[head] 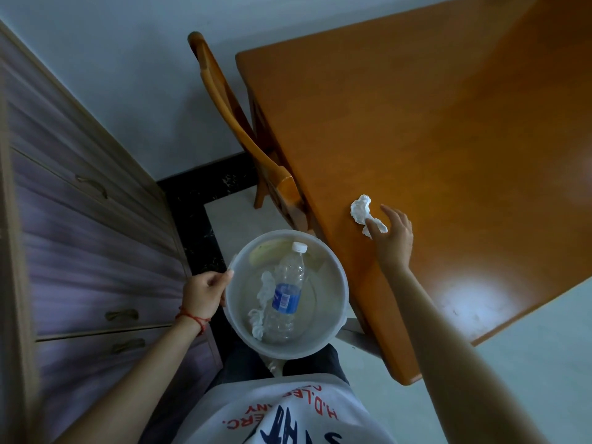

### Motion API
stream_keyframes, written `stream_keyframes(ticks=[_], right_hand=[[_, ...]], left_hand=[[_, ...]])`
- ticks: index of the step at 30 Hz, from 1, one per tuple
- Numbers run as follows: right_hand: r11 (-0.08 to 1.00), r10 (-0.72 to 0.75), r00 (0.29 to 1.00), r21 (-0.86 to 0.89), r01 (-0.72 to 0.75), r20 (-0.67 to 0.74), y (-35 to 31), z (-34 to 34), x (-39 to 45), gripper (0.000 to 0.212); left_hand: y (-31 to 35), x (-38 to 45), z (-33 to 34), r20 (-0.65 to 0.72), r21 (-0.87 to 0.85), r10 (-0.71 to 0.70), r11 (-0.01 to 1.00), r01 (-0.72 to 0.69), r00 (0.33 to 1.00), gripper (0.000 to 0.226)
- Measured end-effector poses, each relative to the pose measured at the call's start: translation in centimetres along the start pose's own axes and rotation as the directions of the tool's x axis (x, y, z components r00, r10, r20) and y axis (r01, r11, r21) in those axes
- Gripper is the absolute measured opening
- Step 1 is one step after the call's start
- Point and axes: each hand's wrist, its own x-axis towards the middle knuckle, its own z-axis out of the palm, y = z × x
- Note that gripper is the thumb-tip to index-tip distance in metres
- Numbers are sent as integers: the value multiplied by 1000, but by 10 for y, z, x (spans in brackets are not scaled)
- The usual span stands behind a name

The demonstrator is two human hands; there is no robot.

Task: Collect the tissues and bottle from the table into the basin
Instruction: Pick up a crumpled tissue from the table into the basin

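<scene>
My left hand [205, 291] grips the left rim of a translucent white basin [333, 283], held beside the table's near-left edge. Inside the basin lie a clear plastic bottle [286, 293] with a blue label and white cap, and crumpled white tissue [261, 302] along its left side. On the orange wooden table [448, 139] a crumpled white tissue [360, 209] lies near the left edge. My right hand [394, 238] rests over the tissue's near end, thumb and fingers touching it, the fingers still spread.
A wooden chair [224, 100] is tucked against the table's left side. A purple-fronted drawer cabinet [80, 219] runs along the left. A yellowish object [266, 251] lies at the basin's far side. My legs and white shirt fill the bottom.
</scene>
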Motion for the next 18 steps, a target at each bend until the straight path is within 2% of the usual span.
stream_keyframes(ticks=[5, 9, 18], right_hand=[[996, 14, 992, -94, -2, 127, 11, 12, 11, 45], [996, -18, 996, -81, 25, 92, 17, 14, 8, 33], [975, 68, 995, 207, -83, 75, -7, 4, -24, 28]], left_hand=[[-6, 1, -1, 1, 12, -6, 1000, 6, 1000, 36], [-5, 0, -1, -4, 33, 2, 999, -2, 1000, 37], [-2, -6, 1, -19, 27, -13, 1000, 14, 1000, 37]])
